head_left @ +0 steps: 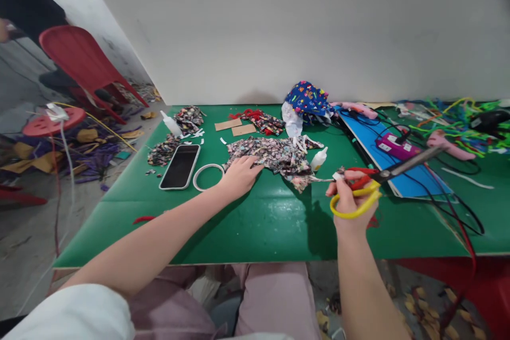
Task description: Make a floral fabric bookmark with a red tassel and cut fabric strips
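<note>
your biggest exposure is the green table [255,234] itself, since it is crowded: black and red cables [458,207] loop across its right part just beside your scissors, and a careless swing of the blades could, i judge, nick one or drag it. the blue board [398,170] lies under the blade tips, with a purple device [392,146] and pink glue guns [450,147] on or near it, so a slip there might knock something over.

next, the patterned fabric [274,156]. it lies crumpled near the middle of the table, dark with small multicoloured prints, its edges ragged and one thin strip trailing toward your right hand. your left hand [239,176] lies flat on its near left edge, fingers spread and gripping nothing. if that hand lifts, the cloth may bunch and any cut could wander; if it creeps closer to the blades, your fingers are at risk.

your right hand [350,199] is closed through the handles of the scissors [374,183], yellow and red, blades pointing right and away from the cloth; it also seems to pinch the end of that strip, though i cannot tell for sure.

smaller things: the phone [180,166] and white ring [207,176] sit just left of your left hand, and a small glue bottle [319,159] stands touching the fabric's right edge, easy to tip if the cloth is tugged.
</note>
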Demonstrator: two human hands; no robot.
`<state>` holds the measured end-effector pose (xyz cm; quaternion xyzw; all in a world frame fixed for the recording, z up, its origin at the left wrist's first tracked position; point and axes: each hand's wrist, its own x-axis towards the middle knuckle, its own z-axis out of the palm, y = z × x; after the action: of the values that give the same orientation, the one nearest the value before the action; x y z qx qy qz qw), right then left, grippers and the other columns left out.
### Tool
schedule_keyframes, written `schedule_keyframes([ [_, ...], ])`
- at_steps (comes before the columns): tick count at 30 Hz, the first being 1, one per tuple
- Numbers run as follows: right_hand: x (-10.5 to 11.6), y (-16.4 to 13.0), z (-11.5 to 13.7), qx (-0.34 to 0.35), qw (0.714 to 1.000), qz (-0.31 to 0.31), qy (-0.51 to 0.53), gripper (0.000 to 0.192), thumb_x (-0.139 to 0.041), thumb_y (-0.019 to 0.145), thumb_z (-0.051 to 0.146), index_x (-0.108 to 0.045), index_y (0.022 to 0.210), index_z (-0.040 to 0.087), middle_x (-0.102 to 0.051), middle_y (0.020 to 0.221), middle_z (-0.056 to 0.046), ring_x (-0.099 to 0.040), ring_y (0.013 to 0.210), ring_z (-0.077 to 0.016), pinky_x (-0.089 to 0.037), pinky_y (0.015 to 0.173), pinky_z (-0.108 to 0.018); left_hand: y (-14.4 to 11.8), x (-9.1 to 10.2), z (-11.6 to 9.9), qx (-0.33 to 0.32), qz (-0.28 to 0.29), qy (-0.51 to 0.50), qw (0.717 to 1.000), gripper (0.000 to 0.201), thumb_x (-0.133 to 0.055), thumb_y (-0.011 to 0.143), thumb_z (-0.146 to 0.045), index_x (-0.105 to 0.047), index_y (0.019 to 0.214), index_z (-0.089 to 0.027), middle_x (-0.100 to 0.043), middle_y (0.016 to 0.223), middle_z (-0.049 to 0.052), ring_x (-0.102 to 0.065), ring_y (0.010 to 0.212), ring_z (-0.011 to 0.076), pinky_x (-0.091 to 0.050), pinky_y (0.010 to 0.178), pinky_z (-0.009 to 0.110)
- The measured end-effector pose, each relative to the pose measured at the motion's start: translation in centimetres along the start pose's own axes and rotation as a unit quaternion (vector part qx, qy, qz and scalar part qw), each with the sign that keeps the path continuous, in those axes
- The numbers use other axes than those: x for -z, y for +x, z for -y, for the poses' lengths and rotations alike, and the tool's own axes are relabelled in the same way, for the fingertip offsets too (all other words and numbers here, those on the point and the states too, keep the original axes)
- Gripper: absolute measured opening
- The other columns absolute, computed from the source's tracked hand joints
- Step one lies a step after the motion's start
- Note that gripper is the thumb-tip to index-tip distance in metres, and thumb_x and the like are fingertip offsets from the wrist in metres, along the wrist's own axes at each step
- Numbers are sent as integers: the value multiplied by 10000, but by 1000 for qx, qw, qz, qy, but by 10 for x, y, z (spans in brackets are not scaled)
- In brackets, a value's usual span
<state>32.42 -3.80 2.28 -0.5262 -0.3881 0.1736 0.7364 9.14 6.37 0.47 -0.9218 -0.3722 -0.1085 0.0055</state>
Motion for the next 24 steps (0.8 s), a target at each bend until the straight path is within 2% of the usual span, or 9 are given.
schedule_keyframes([
  [5, 7, -11, 53, 46, 993, 43, 104, 176, -581, 713, 84, -466, 779, 199, -503, 703, 66, -558, 421, -75, -433, 398, -216, 3, -1, -48, -15, -17, -60, 998, 328, -506, 852, -281, -519, 1166, -187, -575, 1118, 91, -541, 1010, 231, -464, 867, 377],
  [8, 13, -24, 76, 21, 990, 72, 116, 183, -557, 716, 62, -448, 760, 203, -521, 717, 57, -566, 405, -89, -453, 385, -233, -4, -1, -82, 5, -47, -100, 994, 482, -578, 809, -385, -443, 1215, -163, -536, 1186, 110, -534, 1065, 225, -477, 891, 349],
  [10, 20, -36, 81, -17, 987, 111, 114, 193, -556, 724, 61, -434, 744, 210, -518, 719, 61, -563, 402, -84, -443, 372, -217, -11, -3, -99, 12, -83, -148, 985, 538, -603, 792, -339, -398, 1259, -170, -502, 1253, 117, -533, 1102, 215, -494, 881, 325],
  [12, 32, -51, 75, -55, 980, 169, 86, 169, -548, 759, 83, -444, 745, 216, -513, 667, 69, -557, 389, -82, -470, 404, -227, -19, -5, -110, -15, -127, -180, 975, 460, -568, 803, -223, -429, 1239, -176, -531, 1246, 110, -557, 1089, 200, -506, 863, 304],
  [13, 39, -59, 69, -75, 971, 220, 60, 159, -557, 770, 93, -458, 747, 216, -524, 654, 68, -570, 397, -87, -492, 429, -233, -24, -6, -112, -36, -148, -186, 971, 387, -533, 811, -169, -474, 1193, -174, -578, 1192, 99, -584, 1048, 193, -513, 844, 302],
  [16, 68, -84, 43, -144, 963, 226, -16, 107, -623, 754, 176, -518, 756, 195, -595, 784, 12, -568, 396, -75, -498, 415, -216, -39, -8, -114, -85, -179, -176, 964, 234, -444, 839, -102, -575, 1024, -160, -686, 949, 64, -645, 862, 182, -527, 749, 309],
  [20, 102, -101, 16, -239, 952, 171, -83, 225, -702, 688, 317, -545, 742, 165, -622, 739, -25, -561, 388, -90, -493, 385, -204, -58, -8, -118, -141, -182, -160, 960, 201, -449, 862, -118, -596, 1000, -128, -703, 839, 59, -644, 731, 175, -506, 633, 300],
  [22, 110, -103, 12, -245, 957, 120, -96, 275, -731, 644, 349, -549, 738, 167, -608, 672, -8, -547, 381, -95, -472, 356, -196, -63, -6, -125, -155, -181, -160, 958, 193, -464, 861, -123, -602, 996, -125, -703, 811, 55, -631, 685, 163, -484, 587, 287],
  [24, 109, -104, 13, -220, 963, 118, -100, 285, -754, 608, 326, -558, 747, 173, -634, 729, -24, -571, 452, -104, -506, 423, -213, -62, -2, -135, -145, -177, -170, 959, 194, -464, 863, -138, -611, 989, -131, -705, 797, 53, -619, 657, 155, -473, 567, 281],
])
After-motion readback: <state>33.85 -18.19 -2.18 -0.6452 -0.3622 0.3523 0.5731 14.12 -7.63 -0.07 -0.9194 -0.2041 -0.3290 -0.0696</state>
